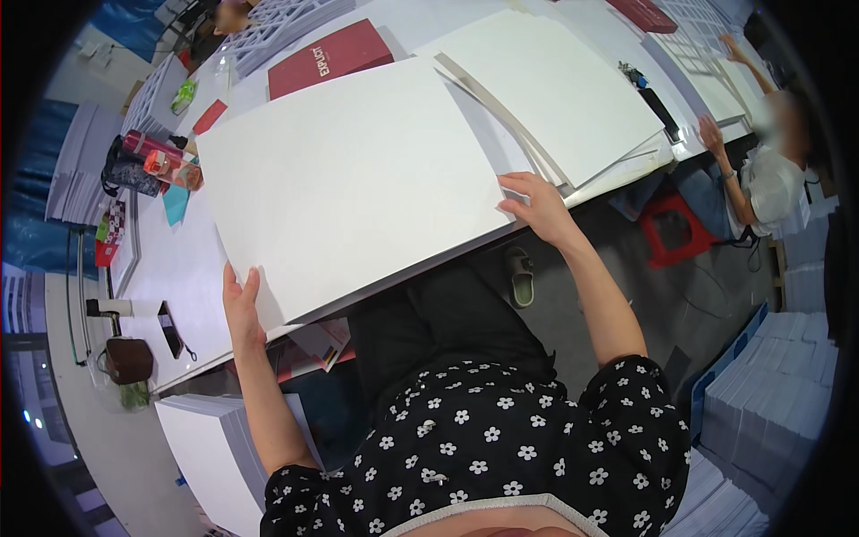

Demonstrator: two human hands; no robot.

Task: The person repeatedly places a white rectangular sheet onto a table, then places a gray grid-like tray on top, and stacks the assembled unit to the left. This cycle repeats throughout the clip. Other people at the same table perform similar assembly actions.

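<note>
As I watch remotely, left hand [242, 309] lies along left edge of white board [349, 188], thumb on top; right hand [534, 206] meets opposite edge, fingertips and thumb touching. Hands well apart; whether either clamps, I cannot tell. Opposed contact probably steadies board. Board lies on white table [161, 264], near side toward lap, presumably for easy reach. Just right of board: pale strips [483, 94], then white sheets [573, 98]. Beyond board's far edge: red box [329, 57]. Left of board: orange-topped bottle [174, 170], phone [170, 329], perhaps parked aside for working room.
</note>
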